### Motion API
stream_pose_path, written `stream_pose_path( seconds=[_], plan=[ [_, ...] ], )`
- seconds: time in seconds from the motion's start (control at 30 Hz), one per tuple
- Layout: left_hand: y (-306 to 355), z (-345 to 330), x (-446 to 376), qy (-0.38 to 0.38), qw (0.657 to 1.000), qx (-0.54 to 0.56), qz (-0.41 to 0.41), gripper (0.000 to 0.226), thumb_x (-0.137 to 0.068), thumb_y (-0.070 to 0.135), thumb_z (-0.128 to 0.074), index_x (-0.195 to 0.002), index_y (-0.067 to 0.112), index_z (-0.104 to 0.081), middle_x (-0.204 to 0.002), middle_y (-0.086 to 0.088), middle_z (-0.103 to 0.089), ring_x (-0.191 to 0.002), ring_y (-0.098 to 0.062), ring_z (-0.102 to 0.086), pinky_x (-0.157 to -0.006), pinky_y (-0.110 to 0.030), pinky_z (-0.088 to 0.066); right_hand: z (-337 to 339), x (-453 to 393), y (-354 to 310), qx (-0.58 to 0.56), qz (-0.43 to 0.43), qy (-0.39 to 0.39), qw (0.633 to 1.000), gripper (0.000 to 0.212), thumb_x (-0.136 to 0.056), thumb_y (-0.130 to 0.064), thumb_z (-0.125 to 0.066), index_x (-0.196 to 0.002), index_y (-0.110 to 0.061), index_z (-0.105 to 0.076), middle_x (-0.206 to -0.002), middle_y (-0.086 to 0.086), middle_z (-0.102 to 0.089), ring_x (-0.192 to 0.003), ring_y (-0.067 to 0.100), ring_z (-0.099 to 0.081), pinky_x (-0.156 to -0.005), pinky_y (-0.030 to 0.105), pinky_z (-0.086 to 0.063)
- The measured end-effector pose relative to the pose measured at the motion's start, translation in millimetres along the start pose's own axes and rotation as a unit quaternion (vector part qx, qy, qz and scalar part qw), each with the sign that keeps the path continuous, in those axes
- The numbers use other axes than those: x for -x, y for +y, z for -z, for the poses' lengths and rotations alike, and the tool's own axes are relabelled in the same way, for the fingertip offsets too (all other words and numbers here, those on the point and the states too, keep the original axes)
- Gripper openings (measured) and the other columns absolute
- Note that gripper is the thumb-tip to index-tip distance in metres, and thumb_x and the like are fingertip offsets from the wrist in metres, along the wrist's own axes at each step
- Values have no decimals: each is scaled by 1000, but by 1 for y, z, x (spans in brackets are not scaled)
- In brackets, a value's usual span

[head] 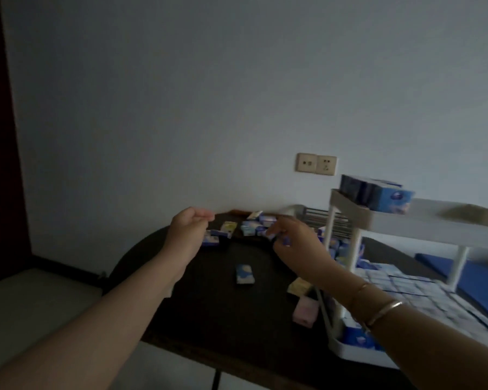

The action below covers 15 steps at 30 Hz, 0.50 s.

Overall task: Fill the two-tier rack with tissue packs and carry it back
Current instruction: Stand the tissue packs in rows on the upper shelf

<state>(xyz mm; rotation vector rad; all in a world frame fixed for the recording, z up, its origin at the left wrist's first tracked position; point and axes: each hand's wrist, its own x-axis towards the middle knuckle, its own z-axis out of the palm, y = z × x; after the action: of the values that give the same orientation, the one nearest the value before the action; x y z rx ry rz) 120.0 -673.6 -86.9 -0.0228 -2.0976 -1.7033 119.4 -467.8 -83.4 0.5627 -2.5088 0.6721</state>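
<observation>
Tissue packs, small blue-and-white (244,273), scattered on dark round table (209,305); more at far edge near wall. White plastic two-tier rack (392,220) stands on table at right: lower tier packed with rows of packs, upper tier holds few packs at back corner. Left hand (188,226) curled over blue-white pack (210,240); contact unclear through blur. Right hand (293,243), gold bangles (378,308) on wrist, fingers pinching small pack (282,238) above table.
</observation>
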Motion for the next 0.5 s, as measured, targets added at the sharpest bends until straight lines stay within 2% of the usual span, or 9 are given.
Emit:
stream_pose_path(
  seconds=[0.1,0.23,0.33,0.43,0.5],
  plan=[
    [-35,10,-35,15,999,-32,20,25,-95,4,-44,-107,17,-61,-111,3,-62,-107,-13,-56,-83,-23,-37,-55,-36,17,-18,-32,-22,999,25,-85,-7,-52,-106,-17,-62,-110,5,-57,-104,20,-54,-86,26,-43],
    [-85,11,-87,33,995,-76,52,27,-94,3,-44,-109,17,-61,-116,1,-60,-107,-11,-54,-83,-24,-37,-132,-82,43,-33,-69,-75,994,21,-86,-10,-52,-101,-24,-55,-100,-3,-50,-100,20,-52,-77,27,-43],
    [-123,2,-123,21,988,-139,59,36,-93,1,-46,-121,20,-57,-127,2,-55,-107,-6,-48,-81,-21,-36,-180,-115,61,-47,-78,-99,991,23,-86,-10,-53,-105,-23,-57,-101,-5,-47,-103,18,-50,-83,27,-44],
    [-159,-13,-158,-11,975,-217,49,48,-91,-1,-51,-135,20,-47,-139,0,-46,-123,-11,-45,-90,-20,-35,-220,-147,76,-69,-74,-124,987,27,-87,-9,-54,-110,-24,-57,-113,-3,-49,-108,15,-50,-93,31,-46],
    [-182,-21,-183,-28,964,-260,50,57,-90,1,-55,-142,18,-39,-149,-2,-35,-135,-16,-36,-104,-24,-32,-244,-167,85,-79,-69,-134,985,32,-88,-11,-55,-116,-24,-55,-121,-3,-48,-114,14,-48,-98,31,-45]
  ],
)
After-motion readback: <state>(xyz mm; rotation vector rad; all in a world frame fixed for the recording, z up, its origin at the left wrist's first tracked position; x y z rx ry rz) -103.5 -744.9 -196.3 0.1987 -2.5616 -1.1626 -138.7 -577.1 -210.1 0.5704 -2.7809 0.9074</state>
